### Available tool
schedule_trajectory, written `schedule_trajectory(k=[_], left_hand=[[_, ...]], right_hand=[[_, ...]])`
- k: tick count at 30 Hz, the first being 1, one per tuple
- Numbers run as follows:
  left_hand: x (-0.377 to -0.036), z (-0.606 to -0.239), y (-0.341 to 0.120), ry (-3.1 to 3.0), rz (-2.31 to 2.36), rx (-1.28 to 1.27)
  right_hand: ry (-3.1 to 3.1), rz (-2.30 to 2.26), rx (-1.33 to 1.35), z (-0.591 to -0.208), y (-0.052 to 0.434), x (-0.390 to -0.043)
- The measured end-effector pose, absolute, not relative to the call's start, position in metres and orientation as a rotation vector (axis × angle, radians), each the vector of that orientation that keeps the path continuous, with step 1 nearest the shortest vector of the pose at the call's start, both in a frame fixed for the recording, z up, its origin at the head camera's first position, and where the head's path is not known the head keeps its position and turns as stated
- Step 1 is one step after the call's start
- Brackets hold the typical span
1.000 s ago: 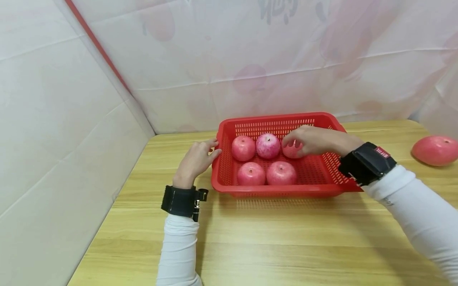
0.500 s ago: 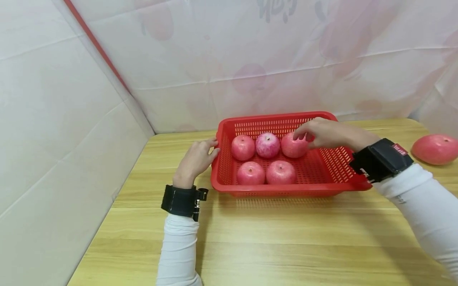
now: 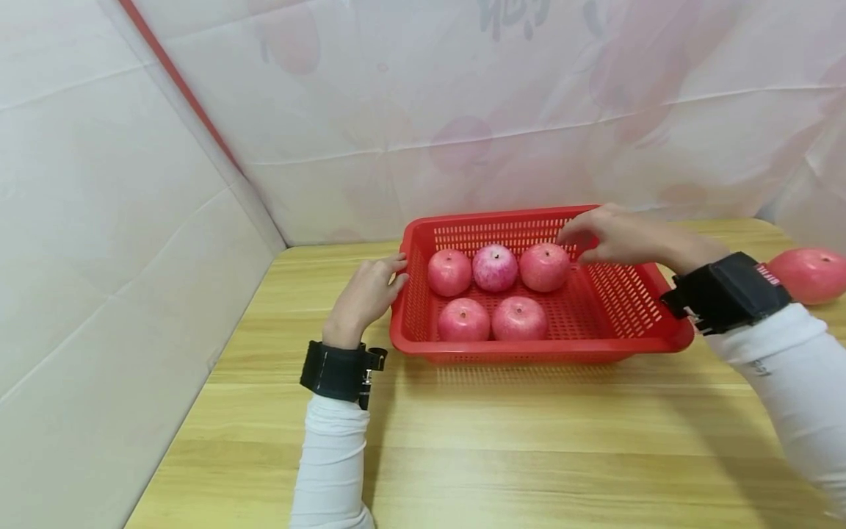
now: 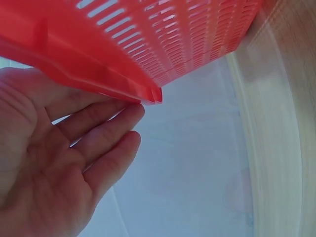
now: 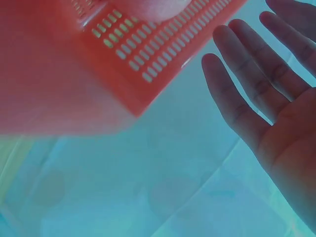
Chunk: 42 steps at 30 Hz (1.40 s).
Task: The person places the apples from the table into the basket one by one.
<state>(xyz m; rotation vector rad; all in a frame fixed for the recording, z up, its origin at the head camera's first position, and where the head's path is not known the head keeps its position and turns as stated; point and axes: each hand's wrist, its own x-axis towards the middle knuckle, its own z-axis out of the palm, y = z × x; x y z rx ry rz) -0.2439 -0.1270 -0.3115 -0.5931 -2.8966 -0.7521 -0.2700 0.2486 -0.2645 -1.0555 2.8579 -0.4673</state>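
A red plastic basket (image 3: 515, 348) with slotted walls stands on the table, holding several apples. In its back row are a red apple (image 3: 449, 272), a streaked pink apple (image 3: 495, 267) and another red apple (image 3: 544, 267). Two more, an apple (image 3: 464, 320) and its neighbour apple (image 3: 520, 319), sit in front. My left hand (image 3: 365, 294) touches the basket's left rim; in the left wrist view its fingers (image 4: 106, 138) lie extended under that rim. Over the basket's back right part, my right hand (image 3: 611, 235) holds nothing, its fingers (image 5: 247, 64) apart in the right wrist view.
A red fruit (image 3: 809, 273), apparently another apple, lies on the wooden table (image 3: 515, 441) at the far right, partly behind the right wristband (image 3: 730, 292). White printed cloth (image 3: 370, 88) closes off the back and left sides.
My right hand has let go of the rightmost back apple and drawn up and to the right, leaving that apple in full view. The left hand stays at the rim.
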Motion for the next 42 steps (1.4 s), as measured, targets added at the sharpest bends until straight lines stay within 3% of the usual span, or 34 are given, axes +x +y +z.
schedule_trajectory(k=[42], left_hand=[[-0.246, -0.312, -0.129, -2.905, -0.747, -0.595]], right_hand=[[2.981, -0.279, -0.882, -0.258, 0.311, -0.278]])
